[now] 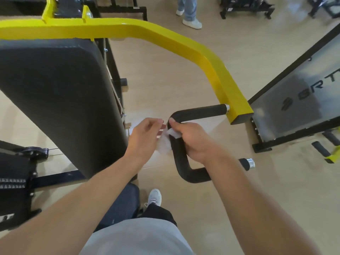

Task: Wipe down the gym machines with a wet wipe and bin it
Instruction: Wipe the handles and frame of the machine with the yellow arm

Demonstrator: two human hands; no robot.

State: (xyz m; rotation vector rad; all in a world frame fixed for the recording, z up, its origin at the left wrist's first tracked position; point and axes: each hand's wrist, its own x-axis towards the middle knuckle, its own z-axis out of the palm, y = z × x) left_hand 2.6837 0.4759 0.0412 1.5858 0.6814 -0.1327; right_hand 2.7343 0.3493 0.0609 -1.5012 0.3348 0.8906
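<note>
Wet wipe [166, 142]: white, crumpled, pressed against the near-vertical middle section of the black foam handle [179, 155]. Part of it is trapped under the right hand; the loose part hangs out on the handle's left side, toward the left hand.

Right hand [191, 138]: fingers curled round the handle with the wipe beneath them, thumb laid upward along the bend at the top. It is the hand on the work and the nearer of the two to the wipe.

Left hand [147, 133]: just beside the wipe's free edge, fingers loosely bent, tips pointing right toward it. Whether they touch or pinch the wipe cannot be told; no firm hold shows.

Handle: a C-shaped bar. Its upper arm runs right to the yellow lever arm [211, 65]; its lower arm runs right to a chrome end cap [250, 163]. The gripped section's long axis runs from the upper bend down toward the viewer.

Back pad [55, 100]: dark upholstery, to the left of both hands, well apart from the wipe.

Judgement: wiping of this handle is in progress; bin not in view. The next stroke probably follows the bar's long axis, down from the right hand toward the lower bend, the wipe staying wrapped between palm and foam. Risk: the loose left flap may slip free during sliding.
</note>
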